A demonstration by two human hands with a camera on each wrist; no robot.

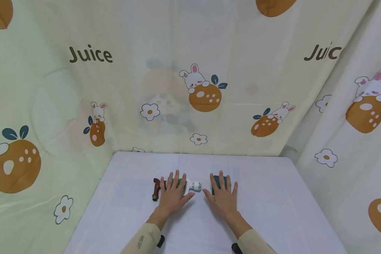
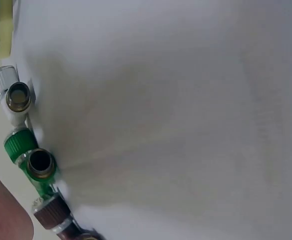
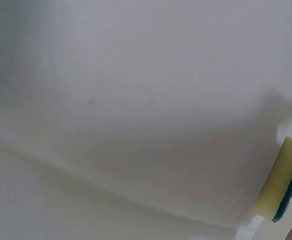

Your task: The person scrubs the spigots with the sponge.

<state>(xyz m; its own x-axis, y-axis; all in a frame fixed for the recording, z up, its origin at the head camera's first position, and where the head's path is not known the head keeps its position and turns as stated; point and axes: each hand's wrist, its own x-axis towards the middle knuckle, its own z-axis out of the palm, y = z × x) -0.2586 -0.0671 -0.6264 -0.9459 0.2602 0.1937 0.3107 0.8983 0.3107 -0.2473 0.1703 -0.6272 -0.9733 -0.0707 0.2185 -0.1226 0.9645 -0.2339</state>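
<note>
My left hand (image 1: 172,198) is spread flat, palm down, over a row of three fittings with ribbed caps and round metal-rimmed openings. The brown fitting (image 1: 155,190) shows left of the fingers, the green fitting (image 2: 41,167) is mostly hidden under them, and the white fitting (image 1: 195,186) sticks out to the right. In the left wrist view the white fitting (image 2: 19,99) lies farthest up the row. With fingers fanned out, my right hand (image 1: 223,200) covers part of a sponge (image 1: 221,180). The sponge (image 3: 279,180) has a yellow body and a dark green scouring side.
A white-covered table (image 1: 266,204) carries all these things. Behind it and at both sides hangs a cream curtain (image 1: 130,91) printed with rabbits, oranges and flowers. The sleeves (image 1: 146,238) of the person are beige, with dark straps at the wrists.
</note>
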